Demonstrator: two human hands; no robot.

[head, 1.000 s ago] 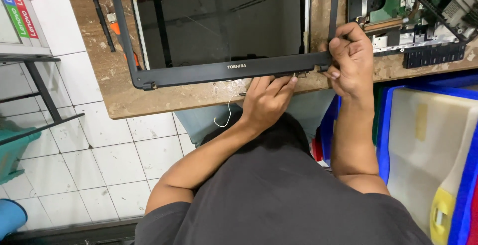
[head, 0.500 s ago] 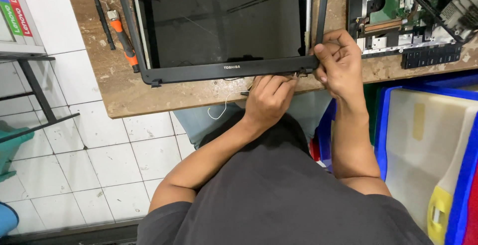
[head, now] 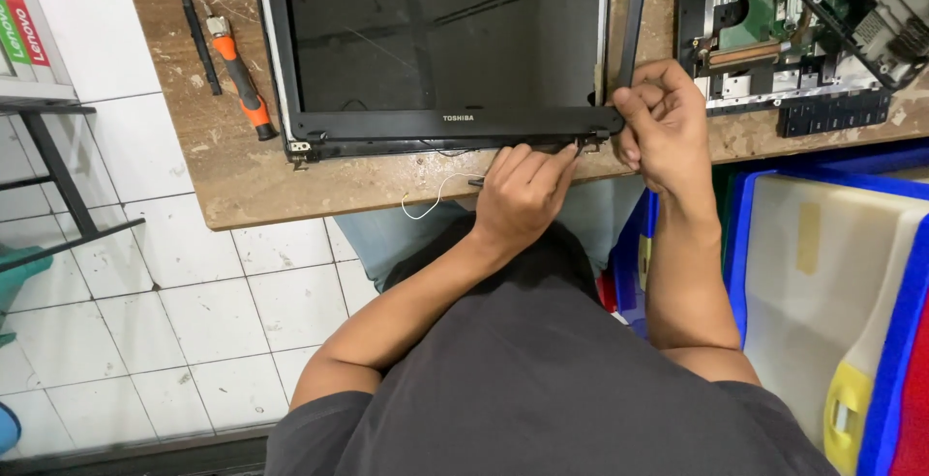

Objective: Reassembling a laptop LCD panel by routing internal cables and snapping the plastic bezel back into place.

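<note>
Near edge: left hand (head: 523,195) rests on the wooden workbench (head: 242,176), fingers together, fingertips touching the lower right corner of the laptop screen panel (head: 435,50) near the hinge. Right hand (head: 663,123) is clamped on the loose black bezel (head: 634,12) at that same corner. Panel lies flat, face up, mid-bench. Thin white wire (head: 431,200) trails off the bench edge. Further out: orange-handled screwdriver (head: 242,84) left of the panel, exposed laptop base with green board (head: 784,31) to the right.
</note>
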